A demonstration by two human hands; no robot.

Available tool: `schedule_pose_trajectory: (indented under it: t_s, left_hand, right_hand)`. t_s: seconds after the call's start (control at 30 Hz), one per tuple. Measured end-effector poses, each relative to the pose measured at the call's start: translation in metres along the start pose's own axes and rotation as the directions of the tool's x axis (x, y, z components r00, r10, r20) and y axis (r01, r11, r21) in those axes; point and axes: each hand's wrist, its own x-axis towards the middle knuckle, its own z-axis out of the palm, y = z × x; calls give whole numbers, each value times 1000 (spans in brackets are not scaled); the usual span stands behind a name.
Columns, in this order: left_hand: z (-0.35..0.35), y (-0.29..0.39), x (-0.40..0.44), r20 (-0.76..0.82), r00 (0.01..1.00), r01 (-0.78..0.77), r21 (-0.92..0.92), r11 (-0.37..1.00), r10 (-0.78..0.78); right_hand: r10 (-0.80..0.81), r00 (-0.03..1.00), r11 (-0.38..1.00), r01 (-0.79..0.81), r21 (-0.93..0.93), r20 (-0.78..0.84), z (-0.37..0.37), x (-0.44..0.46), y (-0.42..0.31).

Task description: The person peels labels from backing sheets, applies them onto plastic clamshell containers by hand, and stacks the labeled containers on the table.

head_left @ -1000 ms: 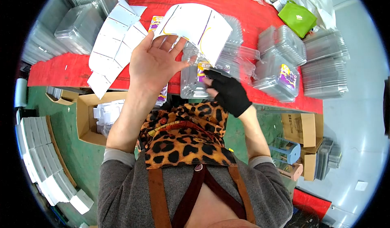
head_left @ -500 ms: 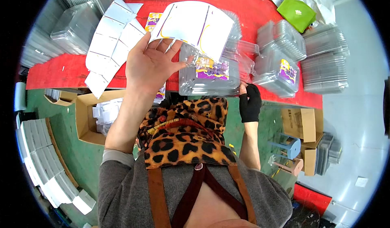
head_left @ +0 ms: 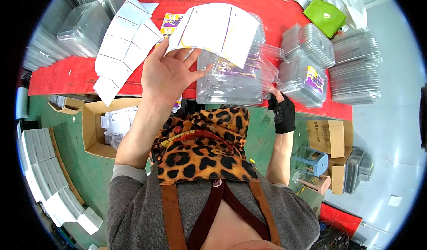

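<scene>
My bare left hand (head_left: 165,77) holds a curved sheet of white-backed labels (head_left: 214,27) over the red table, its fingers behind the lower left edge. Its thumb points right, at the edge of a clear plastic box (head_left: 229,90) near the table's front. A purple and yellow label shows through the box's clear plastic. My right hand (head_left: 281,112), in a black fingerless glove, pinches the box's right front corner, where the plastic is lifted and blurred. Just right of it is another clear box with a purple label (head_left: 314,78).
More label sheets (head_left: 118,45) lie to the left, beside stacked clear boxes (head_left: 84,29). Further clear stacks (head_left: 356,78) and a green bag (head_left: 324,16) occupy the right of the red table (head_left: 58,78). Below are an open carton (head_left: 93,134) and a blue stool (head_left: 318,163).
My right hand has moved slightly right and turned, and the plastic at the box's right corner has lifted. My left hand and the label sheet have shifted slightly right.
</scene>
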Motion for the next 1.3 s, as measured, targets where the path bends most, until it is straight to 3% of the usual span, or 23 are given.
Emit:
schedule_pose_trajectory:
  t_s: [0.17, 0.27, 0.37, 0.47, 0.53, 0.67, 0.77, 0.87, 0.9, 0.97, 1.1, 1.2, 1.23, 1.3]
  left_hand:
    - [1, 0, -2, -67, 998, -16, -1, 1000, 16]
    - [0, 0, -3, -56, 998, -22, 23, 999, 23]
    - [0, 0, -5, -58, 997, -36, 92, 995, 41]
    - [-10, -2, -8, -54, 995, -64, 246, 967, 80]
    - [-15, -3, -14, -91, 988, -80, 395, 915, 126]
    - [-12, -14, -28, -199, 959, -95, 445, 890, 201]
    - [-21, -25, -27, -189, 956, -136, 394, 909, 225]
    - [-15, -30, -20, -134, 951, -192, 450, 872, 279]
    - [-14, -31, -17, -128, 951, -200, 438, 876, 282]
    - [-14, -32, -13, -119, 950, -217, 411, 885, 289]
    - [-21, -34, -16, -140, 928, -245, 466, 850, 344]
    - [-13, -36, -21, -168, 944, -169, 496, 852, 285]
    - [-16, -37, -22, -97, 949, -191, 576, 795, 299]
    - [-23, -38, -22, 0, 955, -219, 671, 708, 295]
  right_hand:
    - [176, 979, 946, -198, 256, 108, 4, 7, -13]
    - [230, 880, 731, -438, 523, 415, -4, 18, 4]
    - [279, 891, 643, -450, 620, 358, 10, 13, 2]
    - [186, 840, 600, -508, 618, 509, 7, 20, 4]
    - [203, 826, 588, -532, 609, 525, 8, 20, -1]
    - [97, 753, 483, -607, 631, 650, 11, 19, -2]
    - [136, 754, 522, -606, 600, 643, 6, 25, 10]
    - [190, 890, 870, -349, 348, 415, 13, 9, -14]
    - [159, 917, 961, -230, 157, 367, 11, 3, -19]
    - [65, 953, 966, 14, -259, 296, 6, -11, -31]
    - [-91, 956, 899, 200, -391, 279, 4, -33, -75]
    - [-204, 960, 863, 268, -429, 189, 3, -44, -103]
    - [-391, 905, 838, 424, -344, 164, 10, -44, -111]
    - [-486, 868, 834, 496, -240, 104, 41, -44, -126]
